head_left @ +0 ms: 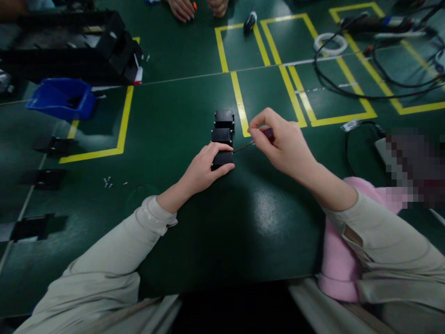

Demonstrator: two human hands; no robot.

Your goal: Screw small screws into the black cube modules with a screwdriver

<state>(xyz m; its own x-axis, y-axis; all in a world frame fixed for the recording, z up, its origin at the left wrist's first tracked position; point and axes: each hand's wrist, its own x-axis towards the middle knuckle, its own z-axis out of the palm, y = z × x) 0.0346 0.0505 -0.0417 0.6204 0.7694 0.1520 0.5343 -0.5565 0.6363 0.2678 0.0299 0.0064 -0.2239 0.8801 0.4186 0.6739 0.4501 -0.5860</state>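
Three small black box-shaped parts (223, 135) stand in a row on the green table, with small bright screws at their sides. My left hand (206, 166) grips the nearest black part (223, 159) between thumb and fingers, holding it on the table. In my right hand (283, 141) is a screwdriver (267, 133), its handle mostly hidden by the closed fingers. The thin shaft points left, and its tip meets the right side of the nearest part. Several tiny screws (108, 182) lie loose to the left.
A blue bin (64, 98) and a black rack (73, 48) stand at the left. More black parts (31, 227) lie along the left side. Another person's hands (182, 8) rest at the far edge. Cables (333, 86) and a white tape roll (330, 44) lie at the right.
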